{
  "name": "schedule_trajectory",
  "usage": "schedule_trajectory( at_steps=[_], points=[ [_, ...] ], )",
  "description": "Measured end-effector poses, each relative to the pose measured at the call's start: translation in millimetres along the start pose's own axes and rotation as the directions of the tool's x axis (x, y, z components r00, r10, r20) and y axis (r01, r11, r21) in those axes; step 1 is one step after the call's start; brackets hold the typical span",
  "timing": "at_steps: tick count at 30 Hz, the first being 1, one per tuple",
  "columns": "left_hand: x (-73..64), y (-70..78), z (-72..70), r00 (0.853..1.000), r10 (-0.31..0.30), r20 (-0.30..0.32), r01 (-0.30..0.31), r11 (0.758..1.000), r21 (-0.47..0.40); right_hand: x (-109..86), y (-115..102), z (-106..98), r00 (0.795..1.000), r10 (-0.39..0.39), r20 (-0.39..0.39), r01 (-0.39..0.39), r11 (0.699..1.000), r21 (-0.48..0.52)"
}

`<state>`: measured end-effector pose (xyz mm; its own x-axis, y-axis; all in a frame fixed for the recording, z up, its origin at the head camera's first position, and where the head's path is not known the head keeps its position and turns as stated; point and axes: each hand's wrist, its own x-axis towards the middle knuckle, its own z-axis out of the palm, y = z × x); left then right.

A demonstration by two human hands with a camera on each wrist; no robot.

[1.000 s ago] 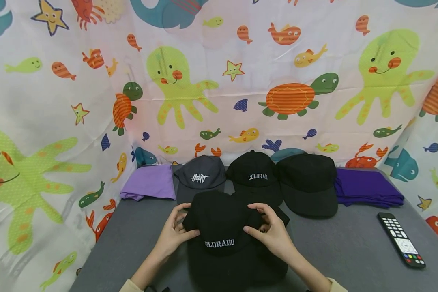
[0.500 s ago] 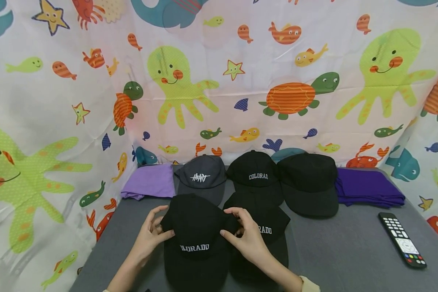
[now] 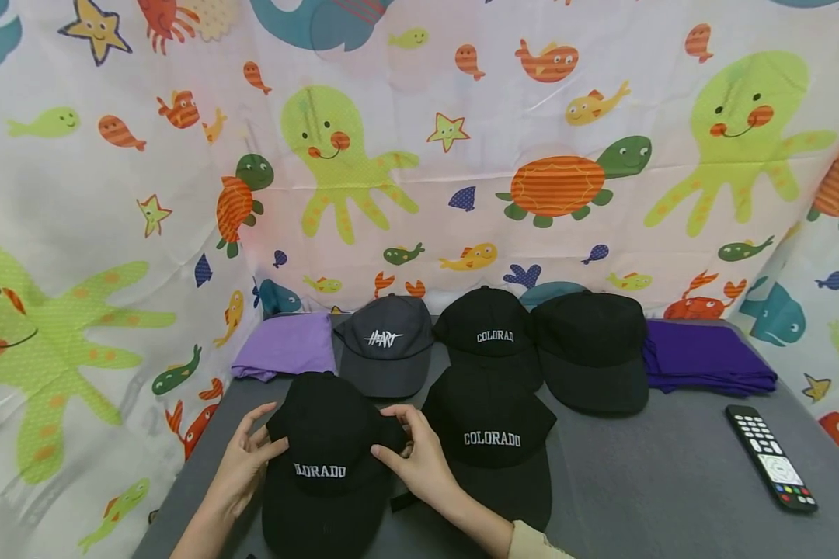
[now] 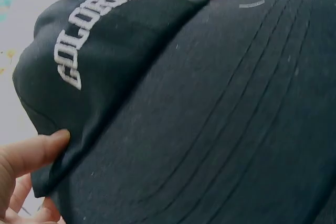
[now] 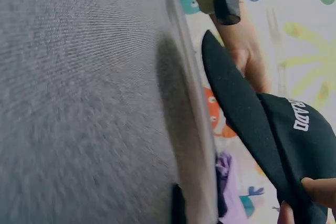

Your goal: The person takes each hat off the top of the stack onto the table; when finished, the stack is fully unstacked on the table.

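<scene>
A black baseball cap with white COLORADO lettering is held between both hands, its brim toward me. My left hand pinches its left side, and the thumb presses on the front in the left wrist view. On the other side my right hand pinches the cap's right edge. The right wrist view shows the held cap raised off the grey table, over a dark shadow. Just right of my right hand, a second black COLORADO cap lies on the table.
Along the back stand a light purple folded cloth, a grey HEART cap, a black COLORADO cap, a plain black cap and a dark purple folded cloth. A remote control lies at the right. A printed curtain hangs behind.
Both hands have carried the held cap leftward, from in front of the second COLORADO cap to its left side. The second cap's lettering has come fully into view. Other things stay put.
</scene>
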<state>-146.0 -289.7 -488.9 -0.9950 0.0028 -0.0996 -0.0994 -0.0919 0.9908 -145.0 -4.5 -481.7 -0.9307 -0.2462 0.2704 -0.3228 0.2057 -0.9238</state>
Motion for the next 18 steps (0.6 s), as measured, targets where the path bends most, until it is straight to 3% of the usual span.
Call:
schedule_trajectory(
  at_steps=[7,13,18],
  points=[
    [0.1,-2.4,-17.3,0.996,-0.047,-0.077,0.048,0.999,0.014,3.7,2,25,0.994,0.107,0.021,-0.109,0.983,0.150],
    [2.3,-1.3,-33.5,0.987,-0.070,-0.143,0.074,0.997,0.023,5.7,7,47,0.986,0.169,0.003,-0.166,0.963,0.213],
    [2.2,-3.4,-51.2,0.978,-0.073,-0.195,0.075,0.997,0.002,8.7,15,64,0.967,0.247,0.065,-0.253,0.890,0.379]
  ],
)
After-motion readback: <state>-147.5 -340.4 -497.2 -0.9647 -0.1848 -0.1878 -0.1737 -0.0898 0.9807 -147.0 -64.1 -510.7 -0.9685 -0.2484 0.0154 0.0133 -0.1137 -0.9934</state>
